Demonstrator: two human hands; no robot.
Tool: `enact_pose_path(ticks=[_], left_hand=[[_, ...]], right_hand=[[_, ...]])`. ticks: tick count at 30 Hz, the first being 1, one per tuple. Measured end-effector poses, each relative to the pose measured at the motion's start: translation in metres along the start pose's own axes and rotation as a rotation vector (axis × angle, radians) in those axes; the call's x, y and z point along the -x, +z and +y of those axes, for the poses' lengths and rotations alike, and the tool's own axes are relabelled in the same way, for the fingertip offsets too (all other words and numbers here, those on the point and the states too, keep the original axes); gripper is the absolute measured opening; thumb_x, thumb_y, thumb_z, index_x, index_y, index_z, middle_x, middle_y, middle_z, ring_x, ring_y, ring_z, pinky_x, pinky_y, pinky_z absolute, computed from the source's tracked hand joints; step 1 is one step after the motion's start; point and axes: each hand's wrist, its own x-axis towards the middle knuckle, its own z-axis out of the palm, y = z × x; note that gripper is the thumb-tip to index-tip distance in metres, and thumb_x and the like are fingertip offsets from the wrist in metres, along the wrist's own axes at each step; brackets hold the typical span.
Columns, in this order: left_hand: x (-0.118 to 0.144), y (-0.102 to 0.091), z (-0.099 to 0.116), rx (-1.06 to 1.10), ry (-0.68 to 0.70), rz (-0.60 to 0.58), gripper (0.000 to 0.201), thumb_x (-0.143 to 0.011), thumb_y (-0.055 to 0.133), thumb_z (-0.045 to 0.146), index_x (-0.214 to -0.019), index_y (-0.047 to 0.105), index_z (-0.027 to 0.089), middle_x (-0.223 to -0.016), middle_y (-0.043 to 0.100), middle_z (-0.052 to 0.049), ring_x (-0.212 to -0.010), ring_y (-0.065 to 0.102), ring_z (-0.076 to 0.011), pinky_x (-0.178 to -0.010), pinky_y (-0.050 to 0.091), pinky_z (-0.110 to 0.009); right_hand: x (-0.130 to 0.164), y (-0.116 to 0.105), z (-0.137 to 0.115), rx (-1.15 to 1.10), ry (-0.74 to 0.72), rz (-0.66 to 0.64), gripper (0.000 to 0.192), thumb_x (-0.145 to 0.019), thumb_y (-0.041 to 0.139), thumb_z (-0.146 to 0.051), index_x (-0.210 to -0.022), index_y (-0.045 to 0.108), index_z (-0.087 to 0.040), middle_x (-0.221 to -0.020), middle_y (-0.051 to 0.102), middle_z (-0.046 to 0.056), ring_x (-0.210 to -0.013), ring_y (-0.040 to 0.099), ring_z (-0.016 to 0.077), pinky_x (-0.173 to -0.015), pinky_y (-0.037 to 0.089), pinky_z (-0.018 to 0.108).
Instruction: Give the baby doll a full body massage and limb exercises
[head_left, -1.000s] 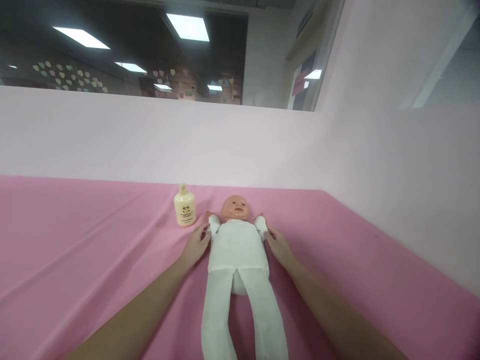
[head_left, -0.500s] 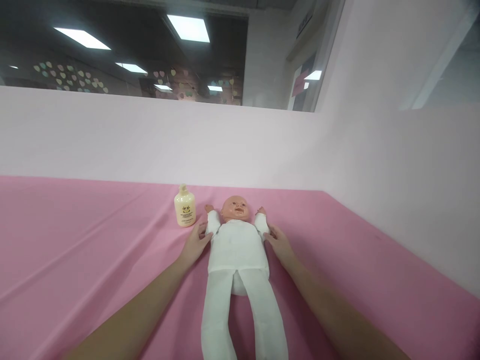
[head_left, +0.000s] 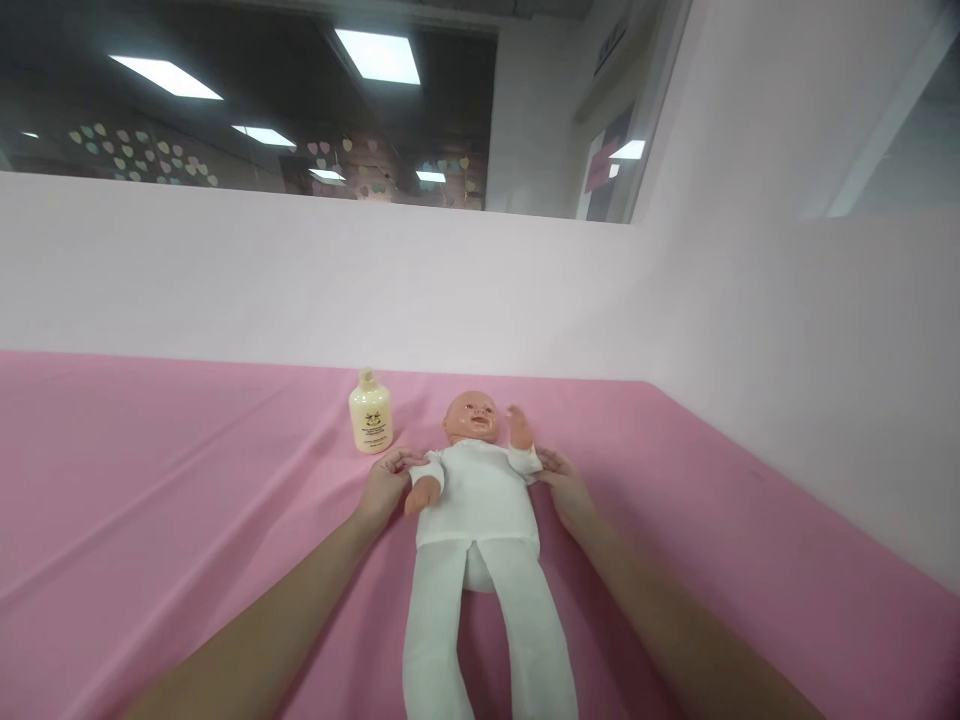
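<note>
A baby doll (head_left: pixel 478 490) in a white top and white trousers lies on its back, head away from me. My left hand (head_left: pixel 386 488) has its fingers closed at the white sleeve (head_left: pixel 429 472) on the left, near the elbow; that doll forearm points down beside the body. On the other side, my right hand (head_left: pixel 564 485) pinches the sleeve (head_left: pixel 524 460) of the doll's raised arm, whose small hand points up next to the head. My fingertips are partly hidden behind the sleeves.
A cream pump bottle (head_left: pixel 371 415) stands just beyond my left hand. Pink cloth (head_left: pixel 187 480) with a few creases covers the surface. White walls (head_left: pixel 315 280) rise at the back and right, with a window (head_left: pixel 247 100) above.
The doll's left-side arm has swung from pointing up to pointing down toward its hip. Its other arm has lifted and turned slightly inward. My hands have shifted only a little.
</note>
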Motion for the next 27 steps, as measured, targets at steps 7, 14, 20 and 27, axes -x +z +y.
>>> enact_pose_path(ticks=[7, 14, 20, 27], left_hand=[[-0.003, -0.001, -0.007, -0.028, -0.005, 0.024, 0.023, -0.056, 0.057, 0.012, -0.076, 0.065, 0.017, -0.080, 0.070, -0.003, -0.083, 0.067, -0.0198, -0.089, 0.050, -0.038], [0.004, 0.002, 0.005, 0.023, -0.050, -0.044, 0.030, -0.058, 0.064, 0.014, -0.088, 0.065, 0.018, -0.096, 0.072, -0.006, -0.094, 0.067, -0.0232, -0.086, 0.050, -0.037], [0.006, 0.004, 0.012, -0.106, -0.009, -0.082, 0.027, -0.072, 0.067, 0.027, -0.098, 0.067, 0.018, -0.105, 0.071, -0.007, -0.100, 0.064, -0.0238, -0.088, 0.048, -0.035], [0.010, 0.005, 0.015, -0.265, 0.047, -0.016, 0.039, -0.080, 0.063, 0.034, -0.117, 0.057, 0.022, -0.119, 0.067, -0.008, -0.111, 0.061, -0.0238, -0.096, 0.043, -0.038]], right_hand=[[0.000, 0.002, 0.005, 0.039, 0.076, 0.021, 0.026, -0.054, 0.080, -0.018, -0.075, 0.065, -0.022, -0.073, 0.067, -0.004, -0.068, 0.063, 0.0134, -0.069, 0.050, 0.027], [-0.003, -0.004, 0.010, 0.168, -0.061, -0.017, 0.040, -0.063, 0.077, -0.031, -0.102, 0.066, -0.026, -0.099, 0.070, 0.003, -0.090, 0.067, 0.0211, -0.078, 0.053, 0.033], [0.003, 0.003, 0.004, 0.338, -0.055, -0.088, 0.039, -0.077, 0.066, -0.042, -0.112, 0.061, -0.026, -0.109, 0.071, 0.004, -0.102, 0.065, 0.0237, -0.090, 0.051, 0.039], [0.005, 0.004, 0.006, 0.440, -0.170, -0.031, 0.045, -0.083, 0.062, -0.040, -0.124, 0.050, -0.027, -0.129, 0.062, 0.007, -0.115, 0.061, 0.0218, -0.100, 0.050, 0.042]])
